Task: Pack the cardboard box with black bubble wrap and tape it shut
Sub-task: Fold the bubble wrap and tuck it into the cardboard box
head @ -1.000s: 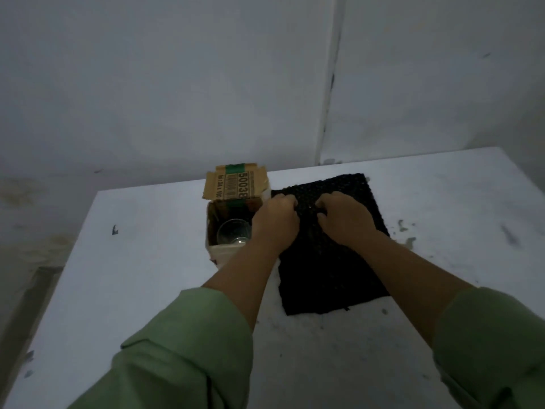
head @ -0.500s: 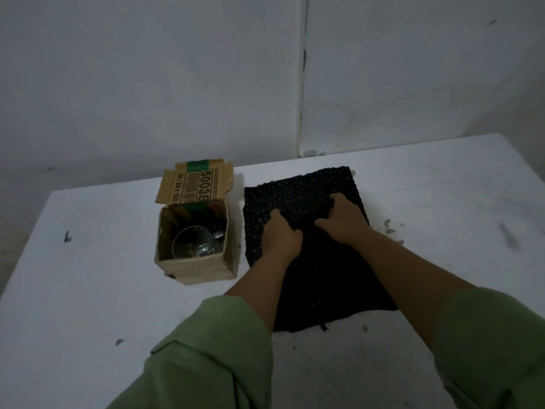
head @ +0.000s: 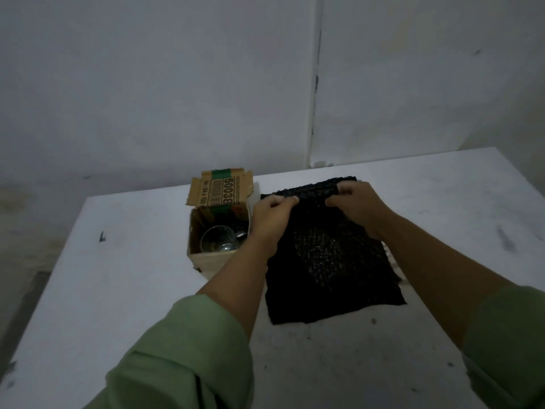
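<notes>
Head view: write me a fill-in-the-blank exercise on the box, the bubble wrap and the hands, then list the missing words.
1. Both the left hand and the right hand pinch the far edge of the black ____.
2. The cardboard box stands on the white table with its top flaps ____.
3. Inside the box lies a clear ____.
4. The black bubble wrap lies to the ____ of the box.

Missing words: bubble wrap; open; glass; right

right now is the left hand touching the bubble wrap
Touching: the head view shows the left hand pinching the far edge of the black bubble wrap.
</notes>
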